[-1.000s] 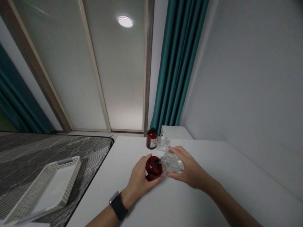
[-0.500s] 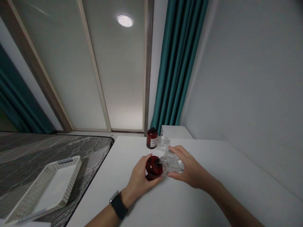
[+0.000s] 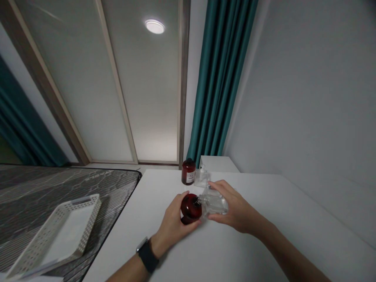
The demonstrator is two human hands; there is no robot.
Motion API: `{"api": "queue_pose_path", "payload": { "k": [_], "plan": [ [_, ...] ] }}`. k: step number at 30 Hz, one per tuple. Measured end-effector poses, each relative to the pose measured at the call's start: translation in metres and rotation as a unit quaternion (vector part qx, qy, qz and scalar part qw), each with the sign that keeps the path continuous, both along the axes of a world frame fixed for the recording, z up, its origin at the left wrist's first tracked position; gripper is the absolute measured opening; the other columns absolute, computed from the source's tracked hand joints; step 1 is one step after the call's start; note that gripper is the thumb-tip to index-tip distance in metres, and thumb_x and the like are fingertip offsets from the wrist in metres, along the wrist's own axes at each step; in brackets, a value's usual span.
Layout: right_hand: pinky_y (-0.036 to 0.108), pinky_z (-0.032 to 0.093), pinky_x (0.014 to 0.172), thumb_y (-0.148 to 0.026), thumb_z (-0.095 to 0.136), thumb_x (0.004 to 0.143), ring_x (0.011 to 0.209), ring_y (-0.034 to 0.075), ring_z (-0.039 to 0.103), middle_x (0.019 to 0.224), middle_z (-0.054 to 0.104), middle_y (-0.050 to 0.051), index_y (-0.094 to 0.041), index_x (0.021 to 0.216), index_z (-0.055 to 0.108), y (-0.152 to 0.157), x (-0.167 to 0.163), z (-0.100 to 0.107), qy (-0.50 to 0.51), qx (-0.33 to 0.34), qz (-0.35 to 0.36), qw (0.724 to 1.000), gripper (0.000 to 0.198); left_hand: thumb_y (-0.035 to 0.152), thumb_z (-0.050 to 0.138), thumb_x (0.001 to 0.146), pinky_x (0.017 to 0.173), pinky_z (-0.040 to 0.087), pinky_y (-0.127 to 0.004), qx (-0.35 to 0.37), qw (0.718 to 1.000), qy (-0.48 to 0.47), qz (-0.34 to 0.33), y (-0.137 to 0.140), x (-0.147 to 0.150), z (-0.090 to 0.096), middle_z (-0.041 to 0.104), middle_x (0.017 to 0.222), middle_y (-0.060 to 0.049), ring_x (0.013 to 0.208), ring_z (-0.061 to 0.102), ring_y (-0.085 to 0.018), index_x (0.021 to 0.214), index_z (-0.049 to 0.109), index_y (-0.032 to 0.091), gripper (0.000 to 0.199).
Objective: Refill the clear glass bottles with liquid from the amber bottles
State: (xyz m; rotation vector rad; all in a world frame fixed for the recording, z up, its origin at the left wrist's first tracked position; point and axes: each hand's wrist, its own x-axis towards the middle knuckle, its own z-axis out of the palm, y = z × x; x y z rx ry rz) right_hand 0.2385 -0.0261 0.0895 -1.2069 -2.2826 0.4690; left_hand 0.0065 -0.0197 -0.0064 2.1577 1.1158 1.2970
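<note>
My left hand [image 3: 175,219] is wrapped round a dark red-brown bottle [image 3: 190,207] on the white table [image 3: 141,235]. In my right hand [image 3: 235,207] is a clear bottle [image 3: 216,203], tipped on its side with its neck at the mouth of the brown one. Whether liquid runs between them is too small to tell. Behind them a second brown bottle [image 3: 188,172] with a white label stands upright. Beside it on the right is another clear bottle [image 3: 202,177], partly hard to make out against the white.
A white perforated basket [image 3: 84,227] lies to the left on a grey patterned surface [image 3: 117,184] with a dark edge. Beyond the table's far edge is a white box-like block [image 3: 219,162]. A teal curtain [image 3: 223,78] and a grey wall [image 3: 311,98] stand behind and to the right.
Almost nothing differs. Both hands hold the same two bottles in nearly the same place, the clear one still tipped towards the brown one.
</note>
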Motion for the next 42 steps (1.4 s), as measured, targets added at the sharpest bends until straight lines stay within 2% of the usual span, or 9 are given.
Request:
{"api": "queue_pose_path", "payload": {
  "k": [21,36,42],
  "plan": [
    [0.051,0.043,0.111,-0.025,0.082,0.073,0.128,0.032,0.051,0.134,0.051,0.016,-0.018,0.145,0.042,0.0000,-0.0010,0.0033,-0.003,0.000,0.001,1.000,0.083,0.028,0.079,0.075,0.101,0.051,-0.047,-0.016,1.000,-0.009,-0.009,-0.0019,0.0012,0.0007,0.060,0.128,-0.013,0.117,0.061,-0.030,0.138,0.037,0.021,0.076],
    [0.052,0.043,0.111,-0.026,0.078,0.077,0.129,0.031,0.050,0.137,0.049,0.014,-0.024,0.147,0.039,0.0006,-0.0013,0.0028,0.007,0.012,0.015,1.000,0.081,0.026,0.077,0.075,0.103,0.050,-0.050,-0.026,1.000,-0.014,-0.008,-0.0011,0.0012,0.0008,0.059,0.129,-0.014,0.119,0.060,-0.031,0.138,0.039,0.020,0.074],
    [0.054,0.045,0.108,-0.024,0.079,0.074,0.126,0.032,0.052,0.132,0.053,0.015,-0.022,0.139,0.044,0.0007,-0.0032,0.0057,0.016,0.022,0.017,0.999,0.074,0.027,0.079,0.073,0.102,0.051,-0.048,-0.023,1.000,-0.022,0.002,-0.0004,0.0017,0.0012,0.061,0.128,-0.013,0.118,0.062,-0.031,0.137,0.042,0.020,0.074]
  ]
}}
